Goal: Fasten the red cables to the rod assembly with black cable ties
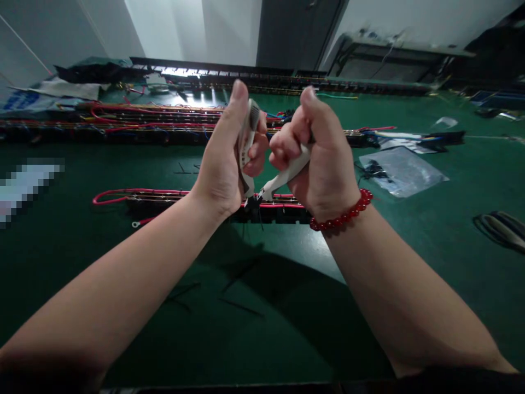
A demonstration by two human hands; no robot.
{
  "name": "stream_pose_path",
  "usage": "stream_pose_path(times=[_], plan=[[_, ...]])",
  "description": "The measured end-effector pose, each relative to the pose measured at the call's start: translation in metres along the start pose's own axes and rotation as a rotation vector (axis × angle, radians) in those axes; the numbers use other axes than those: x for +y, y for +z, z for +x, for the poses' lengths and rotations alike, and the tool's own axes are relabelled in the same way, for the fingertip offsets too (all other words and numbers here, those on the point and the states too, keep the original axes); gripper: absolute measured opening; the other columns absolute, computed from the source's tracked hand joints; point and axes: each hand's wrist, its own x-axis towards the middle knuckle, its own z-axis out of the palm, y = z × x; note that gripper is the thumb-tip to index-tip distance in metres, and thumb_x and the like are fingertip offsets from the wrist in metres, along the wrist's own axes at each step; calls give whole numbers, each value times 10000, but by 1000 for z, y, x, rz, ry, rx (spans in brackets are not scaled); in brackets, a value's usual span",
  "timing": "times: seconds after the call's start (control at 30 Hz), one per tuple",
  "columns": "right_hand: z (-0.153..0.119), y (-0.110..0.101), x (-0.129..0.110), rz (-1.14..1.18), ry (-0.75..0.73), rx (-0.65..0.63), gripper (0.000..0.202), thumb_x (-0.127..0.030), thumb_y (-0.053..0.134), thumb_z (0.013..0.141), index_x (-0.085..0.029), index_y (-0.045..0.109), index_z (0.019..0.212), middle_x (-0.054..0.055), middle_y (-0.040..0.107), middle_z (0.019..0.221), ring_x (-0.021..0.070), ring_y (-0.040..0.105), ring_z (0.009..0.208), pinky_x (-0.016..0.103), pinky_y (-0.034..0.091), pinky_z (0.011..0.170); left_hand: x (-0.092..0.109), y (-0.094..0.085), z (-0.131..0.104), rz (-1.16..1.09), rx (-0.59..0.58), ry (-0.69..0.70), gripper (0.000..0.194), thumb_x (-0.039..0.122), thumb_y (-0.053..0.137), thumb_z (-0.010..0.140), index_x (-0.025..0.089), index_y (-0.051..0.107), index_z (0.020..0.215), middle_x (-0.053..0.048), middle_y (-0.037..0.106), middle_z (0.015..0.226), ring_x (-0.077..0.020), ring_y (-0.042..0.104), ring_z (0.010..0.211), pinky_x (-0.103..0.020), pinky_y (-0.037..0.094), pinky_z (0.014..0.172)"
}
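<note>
Up above the green table (410,230), both hands are raised close together in the middle of the view. The left hand (223,164) is curled around a white tool handle (247,142), thumb upright along its near side and fingers wrapped over the far side. The right hand (324,158) is clenched on the other white handle (287,174), which slopes down and left to a dark tip just above a long black strip (270,210) lying across the table. The knuckles of the two hands nearly touch. A red bead bracelet (342,216) circles the right wrist. Red wires (135,192) run along the strip and loop out to its left. Farther away, more strips with red wires (156,117) stretch across the table. To the right lies a clear plastic bag (404,171), and at the far right edge a dark coil of cable (500,230). Thin black offcuts (241,307) are scattered on the near tabletop.
</note>
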Motion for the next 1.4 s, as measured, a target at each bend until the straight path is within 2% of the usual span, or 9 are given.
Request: stream_pose_path(times=[0.07, 0.17, 0.3, 0.5, 0.67, 1.0, 1.13, 1.27, 1.4], plan=[[-3, 1, -2, 80, -38, -12, 599, -600, 560, 873, -224, 243, 532, -70, 182, 466, 84, 193, 389, 258, 166, 366, 4, 0, 7, 1, -8, -62, 580, 643, 445, 918, 209, 358, 543, 66, 224, 471, -52, 183, 369, -237, 106, 379], [-2, 1, -4, 122, -65, 59, 630, -631, 472, 910, -227, 235, 488, -75, 105, 451, 77, 115, 352, 273, 66, 357, 6, -2, 15, -38, 69, -8, 539, 519, 414, 924, 222, 295, 490, 66, 137, 481, -63, 124, 370, -254, 72, 369], [3, -3, -2, 75, -47, 69, 636, -606, 346, 970, -213, 245, 481, -67, 98, 469, 76, 99, 357, 258, 70, 359, 3, -2, 14, -42, 181, -25, 461, 413, 328, 891, 231, 263, 473, 63, 99, 512, -67, 93, 385, -255, 63, 378], [4, -6, -4, 46, -4, 82, 588, -437, 314, 1007, -219, 272, 463, -59, 97, 462, 85, 112, 351, 273, 77, 358, -2, -2, 8, -20, 185, -19, 468, 449, 368, 894, 240, 266, 489, 61, 102, 539, -71, 105, 394, -264, 84, 378], [-2, 1, 5, 14, 3, -26, 579, -392, 328, 1016, -220, 317, 463, -56, 159, 461, 84, 170, 348, 258, 120, 354, -16, 6, 1, -6, 149, -20, 474, 445, 412, 884, 224, 305, 478, 51, 167, 496, -55, 142, 361, -237, 73, 352], [-6, 10, 12, 12, -19, -7, 584, -565, 413, 957, -216, 271, 510, -72, 134, 465, 73, 135, 379, 247, 98, 363, -23, 12, -2, -14, 160, 57, 423, 419, 449, 890, 234, 292, 544, 60, 212, 522, -56, 151, 382, -262, 63, 368], [-6, 7, 13, -6, -38, -27, 537, -467, 441, 958, -220, 287, 507, -65, 158, 475, 80, 157, 380, 258, 114, 366, -23, 14, -5, 19, 171, 52, 429, 437, 420, 909, 235, 275, 560, 64, 206, 525, -56, 152, 382, -264, 60, 381], [-6, 7, 15, -39, -46, -25, 509, -385, 424, 961, -218, 323, 491, -51, 218, 508, 82, 215, 379, 254, 167, 382, -23, 18, -9, 24, 189, 61, 421, 367, 375, 941, 232, 250, 562, 67, 208, 505, -53, 150, 394, -238, 114, 392], [-7, 15, 18, -49, -146, 65, 518, -365, 434, 966, -232, 329, 477, -41, 244, 523, 96, 264, 432, 254, 262, 421, -26, 21, -11, 13, 210, 108, 413, 346, 417, 944, 218, 295, 571, 44, 291, 536, -67, 279, 447, -232, 213, 430]])
